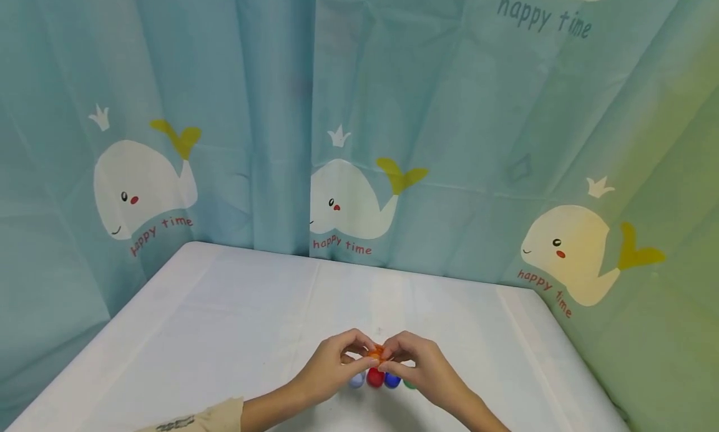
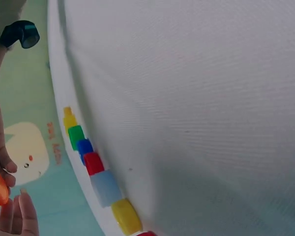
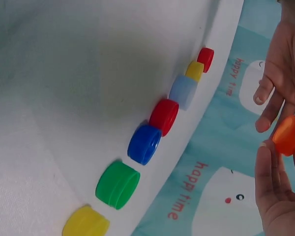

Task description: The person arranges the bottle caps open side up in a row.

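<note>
An orange bottle cap [image 1: 379, 351] is held up above the table between both hands, close in front of the row of caps. My left hand [image 1: 331, 364] pinches it from one side with thumb and fingers. From the other side my right hand [image 1: 429, 364] grips it the same way, with the fingertips of both hands nearly meeting. Below, a row of bottle caps stands on the white surface: a light blue cap [image 3: 183, 92], a red cap [image 3: 164, 117], a blue cap [image 3: 144, 144] and a green cap [image 3: 118, 184]. In the head view, the hands hide the row's ends.
At the row's ends are a yellow cap [image 3: 86, 222] past the green one, and another yellow cap [image 3: 194, 71] and a red cap [image 3: 205, 59] past the light blue one. Behind the white table [image 1: 253, 313] hangs a blue-green curtain [image 1: 269, 107] with printed whales.
</note>
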A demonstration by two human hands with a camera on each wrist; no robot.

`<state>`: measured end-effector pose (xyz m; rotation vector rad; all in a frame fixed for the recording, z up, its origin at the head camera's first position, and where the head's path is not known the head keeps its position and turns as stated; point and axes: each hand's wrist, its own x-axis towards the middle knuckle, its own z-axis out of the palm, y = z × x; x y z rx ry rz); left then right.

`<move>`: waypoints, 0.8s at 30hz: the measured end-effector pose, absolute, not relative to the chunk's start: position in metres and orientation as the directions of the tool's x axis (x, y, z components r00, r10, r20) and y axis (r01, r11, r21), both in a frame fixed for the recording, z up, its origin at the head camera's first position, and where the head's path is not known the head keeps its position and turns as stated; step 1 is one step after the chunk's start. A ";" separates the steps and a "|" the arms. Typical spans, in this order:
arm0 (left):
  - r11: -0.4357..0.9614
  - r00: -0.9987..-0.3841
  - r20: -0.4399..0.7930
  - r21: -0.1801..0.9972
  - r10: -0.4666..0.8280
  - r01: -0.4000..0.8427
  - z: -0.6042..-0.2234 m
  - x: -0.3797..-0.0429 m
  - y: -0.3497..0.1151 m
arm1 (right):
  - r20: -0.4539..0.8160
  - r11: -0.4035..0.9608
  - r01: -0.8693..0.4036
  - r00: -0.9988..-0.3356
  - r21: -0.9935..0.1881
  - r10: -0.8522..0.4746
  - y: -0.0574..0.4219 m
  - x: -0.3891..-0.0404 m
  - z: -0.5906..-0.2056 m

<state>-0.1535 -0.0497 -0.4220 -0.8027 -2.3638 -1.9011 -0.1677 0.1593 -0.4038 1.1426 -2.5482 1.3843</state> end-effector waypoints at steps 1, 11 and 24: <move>0.131 -0.860 0.329 0.905 0.390 0.405 -0.423 -0.153 -0.050 | 0.362 0.336 -0.633 -0.716 -0.698 -0.597 0.160 -0.168 -0.404; 0.112 -0.767 0.492 0.808 0.411 0.578 -0.434 -0.152 -0.046 | 0.360 0.393 -0.687 -0.684 -0.612 -0.634 0.167 -0.165 -0.411; 0.286 -0.659 0.484 0.635 0.577 0.717 -0.420 -0.169 -0.036 | 0.409 0.456 -0.720 -0.682 -0.523 -0.607 0.186 -0.168 -0.413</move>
